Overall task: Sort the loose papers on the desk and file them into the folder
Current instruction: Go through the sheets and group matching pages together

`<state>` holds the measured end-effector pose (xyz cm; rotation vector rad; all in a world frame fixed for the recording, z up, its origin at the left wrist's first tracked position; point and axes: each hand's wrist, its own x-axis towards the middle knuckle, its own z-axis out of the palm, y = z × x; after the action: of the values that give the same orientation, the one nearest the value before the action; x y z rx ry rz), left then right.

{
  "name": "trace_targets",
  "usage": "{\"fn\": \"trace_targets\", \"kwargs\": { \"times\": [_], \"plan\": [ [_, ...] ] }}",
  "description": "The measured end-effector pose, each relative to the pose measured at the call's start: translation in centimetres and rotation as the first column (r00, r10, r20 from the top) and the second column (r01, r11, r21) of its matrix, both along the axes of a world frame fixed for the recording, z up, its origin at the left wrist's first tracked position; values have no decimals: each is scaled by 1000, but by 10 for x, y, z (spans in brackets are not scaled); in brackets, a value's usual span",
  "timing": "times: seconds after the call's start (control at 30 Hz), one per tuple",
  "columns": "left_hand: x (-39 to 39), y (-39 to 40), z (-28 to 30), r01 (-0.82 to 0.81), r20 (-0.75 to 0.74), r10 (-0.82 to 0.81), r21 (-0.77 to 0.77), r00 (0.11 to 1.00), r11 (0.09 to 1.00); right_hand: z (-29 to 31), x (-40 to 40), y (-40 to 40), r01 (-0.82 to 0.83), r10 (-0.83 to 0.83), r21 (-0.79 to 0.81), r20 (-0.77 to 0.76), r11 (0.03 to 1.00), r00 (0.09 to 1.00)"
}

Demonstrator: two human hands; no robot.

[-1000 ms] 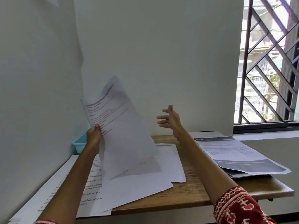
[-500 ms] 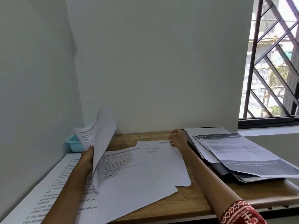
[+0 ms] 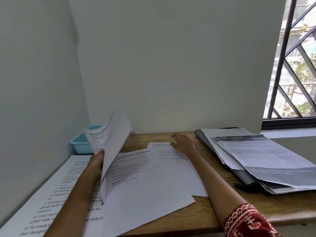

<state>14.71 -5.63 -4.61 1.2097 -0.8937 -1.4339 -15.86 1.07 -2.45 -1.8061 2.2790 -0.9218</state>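
My left hand (image 3: 95,161) gripping a curled printed sheet (image 3: 111,151) upright over the desk (image 3: 222,207), my right hand (image 3: 182,142) fingers extended on a loose white paper (image 3: 172,161), grey folder (image 3: 239,173) far right under stacked pages (image 3: 256,154)

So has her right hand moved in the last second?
Yes. The right hand came down from mid-air onto the sheet on the desk.
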Motion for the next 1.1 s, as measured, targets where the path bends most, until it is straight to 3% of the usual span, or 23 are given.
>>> {"fn": "trace_targets", "kwargs": {
  "times": [0.07,0.17,0.27,0.4,0.47,0.53,0.6,0.67,0.77,0.9,1.1],
  "plan": [
    [-2,1,2,-26,31,26,-14,999,1000,-7,-16,7,96,-84,58,-186,994,979],
    [-6,10,5,-44,70,46,-39,996,998,-18,-34,16,181,-137,165,-245,970,960],
    [-9,27,9,-67,163,86,-118,983,991,-24,-41,21,154,-137,149,-120,977,983],
    [-9,32,12,-47,101,56,-91,993,995,-29,-38,21,94,-95,30,29,995,995],
    [-9,33,12,-54,107,64,-94,992,994,-30,-36,20,42,-24,-104,169,994,985],
    [-8,35,12,-76,143,95,-129,985,989,-28,-34,22,19,101,-263,435,964,895],
    [-8,38,10,-104,204,150,-217,968,971,-22,-33,26,25,243,-369,661,929,710],
    [-9,40,7,-72,327,183,-326,927,943,-16,-37,28,78,266,-379,766,922,585],
    [-14,46,5,38,491,185,-409,851,912,-14,-40,33,136,231,-331,847,934,478],
    [-16,47,4,76,493,161,-426,855,901,-16,-39,33,192,132,-238,885,952,446],
    [-19,49,8,54,393,144,-449,908,892,-22,-40,34,198,152,-259,888,945,434]
  ]
}}
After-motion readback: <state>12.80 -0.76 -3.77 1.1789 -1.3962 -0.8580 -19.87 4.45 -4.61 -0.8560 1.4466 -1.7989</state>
